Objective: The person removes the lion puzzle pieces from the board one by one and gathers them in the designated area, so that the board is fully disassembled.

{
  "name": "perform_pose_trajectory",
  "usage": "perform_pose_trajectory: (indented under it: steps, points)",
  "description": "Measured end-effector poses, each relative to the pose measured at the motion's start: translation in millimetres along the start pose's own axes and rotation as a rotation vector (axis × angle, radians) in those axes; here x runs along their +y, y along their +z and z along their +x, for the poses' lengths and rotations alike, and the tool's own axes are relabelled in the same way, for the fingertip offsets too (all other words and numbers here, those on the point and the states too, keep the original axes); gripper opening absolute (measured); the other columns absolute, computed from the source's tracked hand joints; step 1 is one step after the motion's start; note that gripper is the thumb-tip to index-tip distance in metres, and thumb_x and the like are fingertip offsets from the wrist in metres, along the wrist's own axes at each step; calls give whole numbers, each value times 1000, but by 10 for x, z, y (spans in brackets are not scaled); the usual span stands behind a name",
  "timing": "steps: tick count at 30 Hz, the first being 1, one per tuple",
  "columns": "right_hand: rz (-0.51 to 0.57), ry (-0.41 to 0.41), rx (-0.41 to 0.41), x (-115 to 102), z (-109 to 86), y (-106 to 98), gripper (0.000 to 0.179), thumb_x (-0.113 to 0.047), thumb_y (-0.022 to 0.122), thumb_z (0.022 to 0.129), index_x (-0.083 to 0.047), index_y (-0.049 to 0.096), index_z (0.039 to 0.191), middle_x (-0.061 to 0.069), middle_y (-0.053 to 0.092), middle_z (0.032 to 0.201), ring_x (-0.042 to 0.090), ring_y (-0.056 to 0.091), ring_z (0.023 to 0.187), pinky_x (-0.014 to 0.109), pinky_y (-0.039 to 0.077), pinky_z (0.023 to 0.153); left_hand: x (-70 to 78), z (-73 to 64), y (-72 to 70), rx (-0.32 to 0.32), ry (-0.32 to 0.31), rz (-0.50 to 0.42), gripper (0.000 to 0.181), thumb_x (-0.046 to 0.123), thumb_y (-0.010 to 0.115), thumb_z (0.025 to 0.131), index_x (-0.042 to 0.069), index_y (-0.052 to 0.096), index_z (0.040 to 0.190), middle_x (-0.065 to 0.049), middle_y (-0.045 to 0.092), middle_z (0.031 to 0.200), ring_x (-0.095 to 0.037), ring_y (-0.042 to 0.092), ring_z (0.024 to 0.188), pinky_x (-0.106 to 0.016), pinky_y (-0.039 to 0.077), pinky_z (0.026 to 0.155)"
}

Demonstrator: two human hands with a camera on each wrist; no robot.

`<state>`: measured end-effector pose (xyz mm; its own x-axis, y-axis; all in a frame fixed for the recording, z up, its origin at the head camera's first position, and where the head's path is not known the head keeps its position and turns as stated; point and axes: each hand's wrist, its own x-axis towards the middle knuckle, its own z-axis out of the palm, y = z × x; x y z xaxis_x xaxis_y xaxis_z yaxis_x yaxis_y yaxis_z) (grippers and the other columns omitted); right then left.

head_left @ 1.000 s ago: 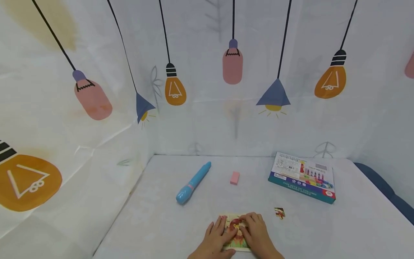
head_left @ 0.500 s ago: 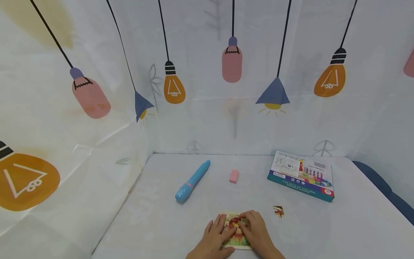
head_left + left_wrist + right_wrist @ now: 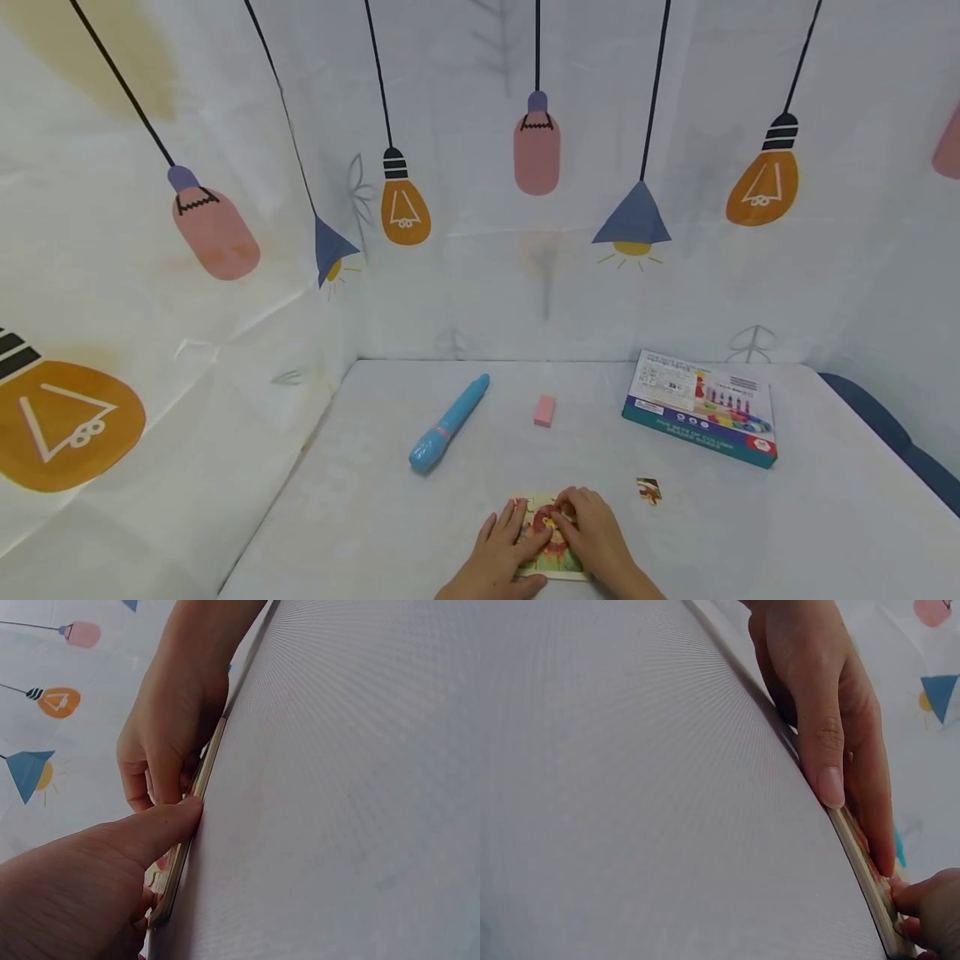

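A small jigsaw puzzle [image 3: 553, 565] with a colourful picture lies flat on the white table, between both hands. My left hand [image 3: 497, 554] rests over its left side with fairly straight fingers; in the right wrist view the left thumb [image 3: 831, 787] touches the board's near edge. My right hand [image 3: 597, 533] bends over the upper right of the board. Its thumb and forefinger pinch down at a puzzle piece in the picture, mostly hidden by the fingers. In the left wrist view the right hand's fingers [image 3: 166, 780] point down onto the board.
A loose puzzle piece [image 3: 648, 491] lies right of the board. Farther back are a blue pen-shaped object [image 3: 450, 425], a pink block [image 3: 544, 411] and a flat printed box [image 3: 701, 408]. White sheeting [image 3: 480, 317] printed with lamps rises behind the table.
The right thumb and forefinger have shifted slightly on the puzzle and drawn closer together. The left hand stays in place on the board.
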<state>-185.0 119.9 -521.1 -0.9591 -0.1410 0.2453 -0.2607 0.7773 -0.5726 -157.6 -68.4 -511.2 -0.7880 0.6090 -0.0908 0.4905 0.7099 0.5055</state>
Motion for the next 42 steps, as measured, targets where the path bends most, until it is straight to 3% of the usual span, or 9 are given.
perform_pose_trajectory:
  steps: [7, 13, 22, 30, 35, 42]
  points:
    - [111, 38, 28, 13, -1, -11, 13, -14, 70, 80, -16, 57, 83, -10, 53, 74, 5, 44, 67, 25, 40, 61, 15, -19, -12, 18, -3, 8, 58, 55, 46, 88, 32, 36, 141, -16, 15, 150, -34, 10, 137, -58, 16, 101]
    - [248, 79, 86, 33, -17, -29, 12, -8, 66, 83, -14, 56, 85, -8, 50, 70, 5, 41, 60, 21, 36, 52, 41, -33, -22, 27, -3, 23, 58, 54, 46, 88, 33, 35, 141, -15, 16, 150, -32, 10, 137, -57, 17, 101]
    - [330, 146, 186, 80, 7, -67, 9, -6, 66, 84, -10, 58, 86, -6, 53, 70, 6, 44, 59, 21, 38, 50, 51, -45, -48, 28, -6, 34, 58, 54, 46, 88, 33, 36, 140, -14, 18, 150, -31, 12, 138, -55, 18, 102]
    - [276, 313, 235, 206, 64, -153, 4, -13, 61, 87, -10, 61, 90, 0, 57, 77, 14, 47, 67, 21, 39, 54, 26, -39, -37, 11, -23, 12, 58, 55, 47, 87, 35, 35, 140, -11, 17, 151, -28, 10, 138, -54, 17, 103]
    - [229, 331, 267, 298, 83, -224, 7, -15, 60, 89, -10, 61, 92, 1, 61, 79, 14, 49, 68, 21, 41, 55, 13, -30, -17, 10, -32, -4, 58, 57, 46, 87, 37, 34, 140, -10, 16, 151, -28, 9, 138, -55, 16, 103]
    - [155, 332, 372, 404, 85, -311, 8, -11, 61, 87, -5, 64, 90, 4, 62, 75, 15, 47, 63, 21, 39, 52, 8, -28, -9, 14, -22, -10, 58, 56, 45, 87, 37, 33, 141, -10, 16, 151, -29, 9, 138, -55, 15, 103]
